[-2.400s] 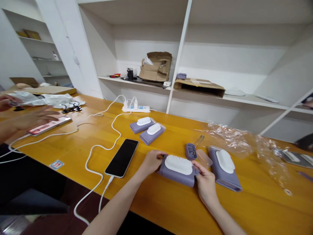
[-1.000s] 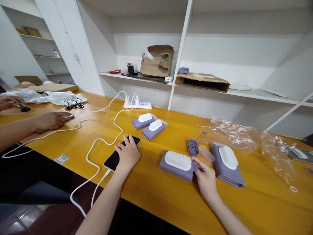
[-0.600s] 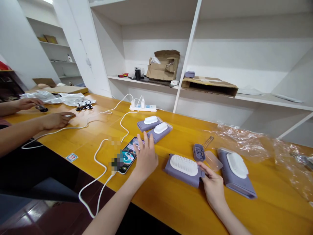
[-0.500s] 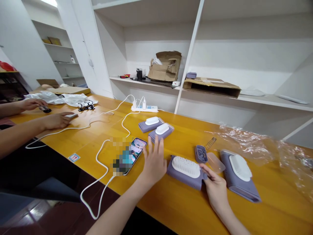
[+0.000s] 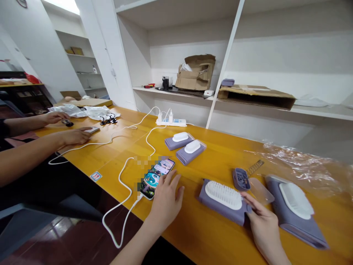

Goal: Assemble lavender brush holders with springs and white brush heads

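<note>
My left hand (image 5: 167, 197) is open, its fingers stretched over the right edge of a smartphone (image 5: 153, 180). The phone lies with its screen lit and a white cable plugged into its near end; whether my fingertips touch it I cannot tell. My right hand (image 5: 263, 222) pinches the right end of a purple case with a white bristle brush (image 5: 220, 211), bristles up, on the table. Just beyond that hand are a small purple open housing (image 5: 241, 179), a metal spring (image 5: 256, 168) and a clear plastic cover (image 5: 261, 191).
A bigger-looking purple case (image 5: 298, 217) with a white brush stands at right. Two more cases (image 5: 180, 141) lie farther back, before a power strip (image 5: 176, 122). Clear plastic wrap (image 5: 298, 162) spreads at back right. Another person's hands (image 5: 75, 136) work at left.
My left hand has come down and left, from beside the phone to its right edge. My right hand stays on the purple case. The whole view has shifted a little.
</note>
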A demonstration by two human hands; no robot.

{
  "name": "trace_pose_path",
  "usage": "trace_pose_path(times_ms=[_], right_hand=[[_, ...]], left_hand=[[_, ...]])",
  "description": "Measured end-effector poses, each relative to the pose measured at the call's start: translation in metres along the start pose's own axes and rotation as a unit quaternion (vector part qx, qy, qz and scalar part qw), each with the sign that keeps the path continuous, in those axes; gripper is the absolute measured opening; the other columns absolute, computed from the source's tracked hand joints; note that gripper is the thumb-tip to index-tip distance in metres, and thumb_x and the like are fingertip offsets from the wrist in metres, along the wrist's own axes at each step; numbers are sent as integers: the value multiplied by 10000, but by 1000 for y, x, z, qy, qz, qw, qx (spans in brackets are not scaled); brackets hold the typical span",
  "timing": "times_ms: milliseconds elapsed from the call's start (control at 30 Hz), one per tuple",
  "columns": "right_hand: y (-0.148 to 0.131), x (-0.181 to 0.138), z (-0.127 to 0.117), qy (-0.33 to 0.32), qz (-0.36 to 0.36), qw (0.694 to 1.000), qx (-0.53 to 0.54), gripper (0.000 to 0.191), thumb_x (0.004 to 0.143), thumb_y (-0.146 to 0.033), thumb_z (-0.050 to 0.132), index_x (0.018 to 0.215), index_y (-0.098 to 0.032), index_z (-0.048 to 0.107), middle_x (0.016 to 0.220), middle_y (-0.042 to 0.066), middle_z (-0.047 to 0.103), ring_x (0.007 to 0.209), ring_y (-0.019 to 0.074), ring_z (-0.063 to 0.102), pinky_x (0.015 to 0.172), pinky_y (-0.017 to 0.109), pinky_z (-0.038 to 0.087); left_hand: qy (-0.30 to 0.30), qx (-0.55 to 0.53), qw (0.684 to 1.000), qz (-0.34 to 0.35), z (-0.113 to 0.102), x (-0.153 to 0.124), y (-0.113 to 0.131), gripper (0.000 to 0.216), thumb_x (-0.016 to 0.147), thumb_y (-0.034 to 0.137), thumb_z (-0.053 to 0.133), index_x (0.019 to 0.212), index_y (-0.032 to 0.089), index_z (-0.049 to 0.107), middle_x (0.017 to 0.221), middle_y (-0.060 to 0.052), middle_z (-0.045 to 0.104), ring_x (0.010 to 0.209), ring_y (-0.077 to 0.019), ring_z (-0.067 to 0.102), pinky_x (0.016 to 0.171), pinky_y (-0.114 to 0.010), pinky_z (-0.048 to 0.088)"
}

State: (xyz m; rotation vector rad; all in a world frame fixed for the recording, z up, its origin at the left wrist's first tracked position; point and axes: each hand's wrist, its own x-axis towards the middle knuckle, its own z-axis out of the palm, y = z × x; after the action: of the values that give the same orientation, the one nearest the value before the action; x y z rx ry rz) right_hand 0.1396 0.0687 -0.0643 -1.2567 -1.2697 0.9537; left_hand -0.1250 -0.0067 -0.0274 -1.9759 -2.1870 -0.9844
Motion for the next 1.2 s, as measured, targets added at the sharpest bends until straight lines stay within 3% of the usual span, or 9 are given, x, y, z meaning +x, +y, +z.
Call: trace_pose_path(times_ms=[167, 333, 400, 467, 533, 633, 767, 1000, 1200], right_hand=[[-1, 0, 2, 0, 6, 1000, 1, 317, 528, -229, 658, 836, -206, 729, 895, 53, 729, 846, 239, 675, 768, 314, 540], [-10, -2, 5, -13, 10, 1000, 22, 335, 490, -160, 619, 799, -220, 731, 858, 39, 733, 828, 228, 676, 755, 303, 538], [-10, -2, 5, -15, -1, 1000, 18, 353, 495, -141, 585, 807, -222, 729, 870, 36, 732, 848, 224, 670, 789, 315, 524], [-9, -3, 4, -19, -12, 1000, 13, 353, 514, -139, 570, 822, -216, 726, 888, 39, 729, 875, 224, 663, 815, 327, 511], [-7, -4, 4, -25, -13, 999, 15, 326, 547, -158, 584, 839, -206, 722, 906, 49, 725, 893, 232, 657, 814, 337, 510], [-7, -5, 3, -19, 0, 999, 31, 300, 575, -192, 616, 857, -194, 717, 909, 63, 724, 876, 240, 660, 768, 333, 523], [-7, -5, 3, -7, 25, 998, 64, 350, 548, -168, 617, 885, -190, 711, 892, 68, 726, 830, 234, 669, 704, 303, 531], [-4, -6, 1, -3, 29, 997, 78, 429, 486, -229, 724, 914, -196, 707, 808, 70, 732, 681, 236, 664, 587, 305, 535], [-1, -7, -1, -27, 46, 998, 38, 475, 463, -254, 718, 931, -176, 703, 608, 38, 687, 421, 177, 556, 356, 267, 438]], left_hand=[[-50, -7, 999, 10, 5, -8, 6, 340, 831, 244, 440, 1153, 207, 545, 1295, -85, 494, 1135, -289, 442, 911, -475, 407], [-98, -136, 986, 11, 17, 20, 28, 365, 876, 211, 319, 1157, 156, 545, 1212, -107, 565, 1102, -231, 499, 944, -410, 391], [-121, -211, 970, -8, 24, 39, 35, 366, 883, 236, 303, 1103, 144, 581, 1153, -117, 605, 1086, -223, 525, 960, -398, 375], [-172, -313, 933, -40, 35, 56, 38, 369, 880, 269, 309, 1052, 141, 609, 1125, -118, 629, 1066, -217, 548, 963, -394, 371], [-210, -347, 913, -39, 46, 68, 36, 365, 867, 243, 308, 1018, 135, 623, 1024, -101, 678, 963, -186, 605, 898, -355, 433], [-257, -385, 886, -17, 54, 74, 30, 363, 801, 111, 337, 1007, 137, 635, 1005, -63, 695, 930, -138, 625, 867, -293, 459], [-307, -425, 850, 38, 45, 72, 23, 392, 705, 43, 444, 1026, 135, 649, 1033, -46, 690, 914, -131, 634, 843, -255, 467], [-211, -406, 875, 158, 30, 69, 25, 250, 769, 186, 531, 961, 138, 684, 975, -57, 702, 876, -128, 632, 806, -228, 466], [-199, -273, 908, 247, 33, 61, 23, 271, 812, 173, 470, 1019, 179, 645, 1039, -41, 683, 935, -117, 620, 855, -220, 438]])
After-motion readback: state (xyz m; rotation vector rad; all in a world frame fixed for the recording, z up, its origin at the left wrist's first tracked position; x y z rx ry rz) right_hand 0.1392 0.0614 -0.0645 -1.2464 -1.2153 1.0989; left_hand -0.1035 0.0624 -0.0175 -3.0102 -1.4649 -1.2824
